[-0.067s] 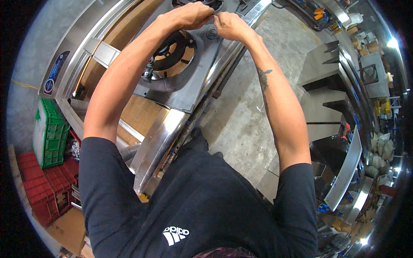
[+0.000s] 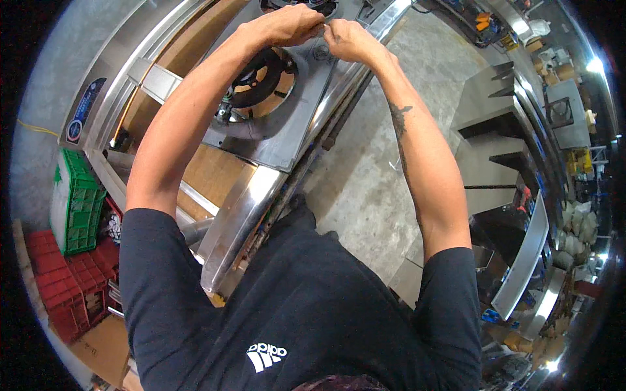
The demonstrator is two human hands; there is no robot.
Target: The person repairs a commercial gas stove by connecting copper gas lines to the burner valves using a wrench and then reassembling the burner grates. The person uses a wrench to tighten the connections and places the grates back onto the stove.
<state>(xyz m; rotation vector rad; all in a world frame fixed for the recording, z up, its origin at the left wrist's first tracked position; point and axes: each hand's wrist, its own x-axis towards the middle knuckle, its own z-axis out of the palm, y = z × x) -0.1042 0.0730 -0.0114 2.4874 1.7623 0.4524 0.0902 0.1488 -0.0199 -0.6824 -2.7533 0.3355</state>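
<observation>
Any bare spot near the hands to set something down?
Bare steel plate between the burner ring and the front rail. Concrete floor right of the rail is open. Crowded where left hand and right hand meet.

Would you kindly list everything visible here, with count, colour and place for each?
Stove body: one, stainless steel, centre-left under the arms.
Burner ring: one, black, in the steel top panel below the left forearm.
Steel top panel: one, grey, on the stove.
Green crate: one, far left.
Red crates: several, lower left.
Concrete floor: grey, centre.
Steel cabinets: several, right.
Left hand: one, top centre, fingertips meeting the right hand's; anything pinched is too small to tell.
Right hand: one, top centre, beside the left.
</observation>
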